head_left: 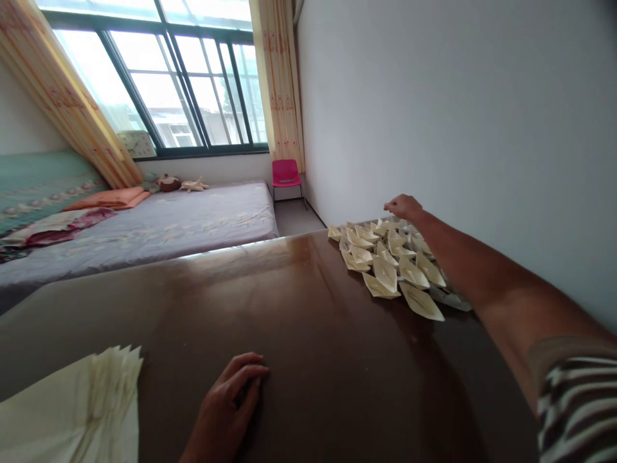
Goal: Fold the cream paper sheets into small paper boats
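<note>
My left hand (234, 399) rests on the brown tabletop (299, 334), fingers loosely bent and slightly apart, with nothing in it. Stretched far out to the right, my right hand (403, 207) hovers over the back of a group of folded cream paper boats (385, 273). Its fingers are bent together; whether a boat is between them is hidden. Several boats stand close together, some overlapping, on clear plastic (452, 298) that shows at the near right side. At the lower left lies a fanned stack of cream paper sheets (72, 405), apart from my left hand.
A white wall (434, 96) runs along the right, close behind the boats. Beyond the table stand a bed (207, 218) with a pale floral sheet and a pink chair (286, 172). Curtains (279, 83) flank the window (187, 83).
</note>
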The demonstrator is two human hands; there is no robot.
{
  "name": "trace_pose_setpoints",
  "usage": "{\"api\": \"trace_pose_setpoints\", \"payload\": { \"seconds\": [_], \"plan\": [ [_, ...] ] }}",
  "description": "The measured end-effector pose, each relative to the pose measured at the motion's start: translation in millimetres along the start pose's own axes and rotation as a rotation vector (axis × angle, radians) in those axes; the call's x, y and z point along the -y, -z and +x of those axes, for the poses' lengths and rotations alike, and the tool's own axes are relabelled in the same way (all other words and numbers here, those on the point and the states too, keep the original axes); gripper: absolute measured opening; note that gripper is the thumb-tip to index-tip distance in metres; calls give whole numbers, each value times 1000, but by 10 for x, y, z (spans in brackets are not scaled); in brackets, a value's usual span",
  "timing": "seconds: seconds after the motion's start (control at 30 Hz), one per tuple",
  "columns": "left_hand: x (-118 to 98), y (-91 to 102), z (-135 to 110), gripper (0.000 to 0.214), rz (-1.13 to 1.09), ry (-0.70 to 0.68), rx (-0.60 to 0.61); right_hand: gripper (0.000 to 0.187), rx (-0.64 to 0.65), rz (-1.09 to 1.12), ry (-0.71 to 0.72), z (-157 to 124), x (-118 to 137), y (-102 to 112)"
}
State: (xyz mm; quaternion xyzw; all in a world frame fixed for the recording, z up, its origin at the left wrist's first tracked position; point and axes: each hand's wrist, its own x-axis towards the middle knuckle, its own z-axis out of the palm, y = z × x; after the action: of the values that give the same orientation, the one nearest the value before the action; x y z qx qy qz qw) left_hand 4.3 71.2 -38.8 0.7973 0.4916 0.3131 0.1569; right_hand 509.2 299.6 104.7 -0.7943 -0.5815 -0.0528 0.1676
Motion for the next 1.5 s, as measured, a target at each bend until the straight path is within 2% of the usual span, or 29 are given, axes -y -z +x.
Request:
{"api": "trace_pose_setpoints", "payload": {
  "seconds": [0.07, 0.13, 0.17, 0.2, 0.3, 0.33, 0.37, 0.47, 0.53, 0.67, 0.77, 0.83, 0.9, 0.93, 1.03, 1.07, 1.13, 1.2, 1.27, 1.5],
  "plan": [
    [-11, -5, 17, 22, -26, 10, 24, 31, 24, 37, 81, -348, 157, 146],
    [-30, -7, 37, 23, -47, 19, 54, 36, 47, 73, 162, -858, 350, 219],
    [-40, -8, 47, 24, -54, 21, 67, 38, 72, 110, 234, -1173, 460, 227],
    [-48, -9, 57, 24, -61, 22, 79, 39, 127, 221, 393, -1517, 579, 217],
    [-66, -12, 81, 23, -81, 7, 87, 38, 323, 448, 780, -2584, 955, 106],
    [-73, -12, 85, 23, -88, -1, 83, 33, 398, 443, 903, -2895, 1072, 51],
    [-81, -12, 85, 22, -90, -6, 67, 35, 418, 405, 997, -3159, 1175, -10],
    [-126, -9, 61, 21, -82, -19, 29, 53, 410, 290, 1088, -3630, 1375, -221],
    [-172, -15, 32, 22, -60, -23, 30, 53, 425, 253, 1061, -3714, 1429, -373],
    [-281, -28, 2, 25, -2, 13, 76, 48, 367, 231, 1064, -3675, 1434, -618],
    [-369, 141, -13, 25, 12, -14, 183, 47, 325, 243, 1087, -3656, 1390, -699],
    [-402, 452, -63, 23, 15, -50, 257, 46, 297, 247, 1100, -3664, 1359, -721],
    [-371, 923, -171, 32, 50, -128, 357, 46, 270, 252, 1110, -3673, 1339, -736],
    [-326, 1192, -246, 38, 82, -116, 381, 46, 258, 256, 1113, -3676, 1334, -743],
    [-102, 1934, -522, 56, 218, 83, 382, 45, 228, 270, 1118, -3679, 1331, -760],
    [-18, 2111, -612, 60, 259, 167, 389, 45, 221, 274, 1118, -3679, 1331, -762],
    [128, 2322, -763, 66, 285, 301, 419, 45, 216, 275, 1116, -3683, 1332, -759],
    [226, 2376, -855, 68, 273, 379, 473, 45, 215, 276, 1112, -3690, 1332, -748],
    [279, 2350, -893, 67, 267, 410, 503, 44, 210, 284, 1108, -3699, 1329, -736],
    [337, 2349, -873, 66, 246, 414, 502, 43, 199, 293, 1101, -3709, 1318, -727]
  ]
}}
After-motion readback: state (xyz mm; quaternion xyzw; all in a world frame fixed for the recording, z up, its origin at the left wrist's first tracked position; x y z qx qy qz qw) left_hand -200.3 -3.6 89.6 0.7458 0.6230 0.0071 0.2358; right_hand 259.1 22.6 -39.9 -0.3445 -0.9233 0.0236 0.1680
